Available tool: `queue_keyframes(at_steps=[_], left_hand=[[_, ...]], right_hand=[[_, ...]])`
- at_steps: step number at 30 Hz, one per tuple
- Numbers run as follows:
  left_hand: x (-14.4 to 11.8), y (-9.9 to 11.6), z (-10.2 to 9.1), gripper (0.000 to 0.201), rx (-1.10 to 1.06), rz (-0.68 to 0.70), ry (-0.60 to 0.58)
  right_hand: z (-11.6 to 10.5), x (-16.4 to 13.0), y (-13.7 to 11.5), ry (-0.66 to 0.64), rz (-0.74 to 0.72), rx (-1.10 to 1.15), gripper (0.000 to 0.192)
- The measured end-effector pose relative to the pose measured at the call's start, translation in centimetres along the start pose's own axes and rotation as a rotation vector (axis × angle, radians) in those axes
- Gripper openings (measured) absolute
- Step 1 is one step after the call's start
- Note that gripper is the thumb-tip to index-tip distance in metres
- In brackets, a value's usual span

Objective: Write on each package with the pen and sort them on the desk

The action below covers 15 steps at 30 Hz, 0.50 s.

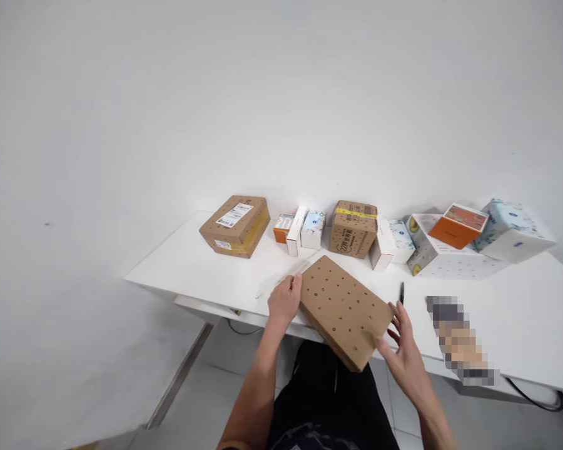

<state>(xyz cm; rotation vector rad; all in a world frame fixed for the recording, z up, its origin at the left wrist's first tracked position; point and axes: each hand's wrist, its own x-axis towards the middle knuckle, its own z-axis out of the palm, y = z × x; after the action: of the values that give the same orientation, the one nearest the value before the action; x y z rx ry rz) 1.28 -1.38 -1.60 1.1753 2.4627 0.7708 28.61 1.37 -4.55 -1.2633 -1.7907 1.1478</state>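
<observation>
A flat brown cardboard box (344, 306) printed with small dark dots is held tilted over the table's front edge, its near corner hanging out above my lap. My left hand (285, 299) is closed on its left end, fingers curled at the edge. At the right end is my right hand (406, 350), its thumb and fingertips spread along that side and touching the box. The underside of the box and some of the left fingers are hidden. Just beyond the right fingertips lies a black pen (402, 292) on the white table (169, 262).
Along the wall stand a taped carton with a label (237, 225), several small boxes, a brown carton with yellow tape (353, 228), and a large white box (455, 262) with an orange box (460, 226) and a blue-white box (516, 231). A pixelated item (462, 340) lies at right.
</observation>
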Motion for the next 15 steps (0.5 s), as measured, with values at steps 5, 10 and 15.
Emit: queue_keyframes(at_steps=[5, 10, 15], left_hand=[[0.6, 0.2, 0.0, 0.046, 0.007, -0.009, 0.005], [0.8, 0.0, 0.1, 0.047, 0.007, 0.040, 0.041], [1.2, -0.3, 0.2, 0.047, 0.016, 0.055, 0.057]], right_hand=[[1.5, -3.0, -0.1, -0.067, -0.135, -0.327, 0.110], [3.6, -4.0, 0.1, 0.016, -0.234, -0.423, 0.135], [4.9, -4.0, 0.3, 0.091, -0.314, -0.423, 0.146]])
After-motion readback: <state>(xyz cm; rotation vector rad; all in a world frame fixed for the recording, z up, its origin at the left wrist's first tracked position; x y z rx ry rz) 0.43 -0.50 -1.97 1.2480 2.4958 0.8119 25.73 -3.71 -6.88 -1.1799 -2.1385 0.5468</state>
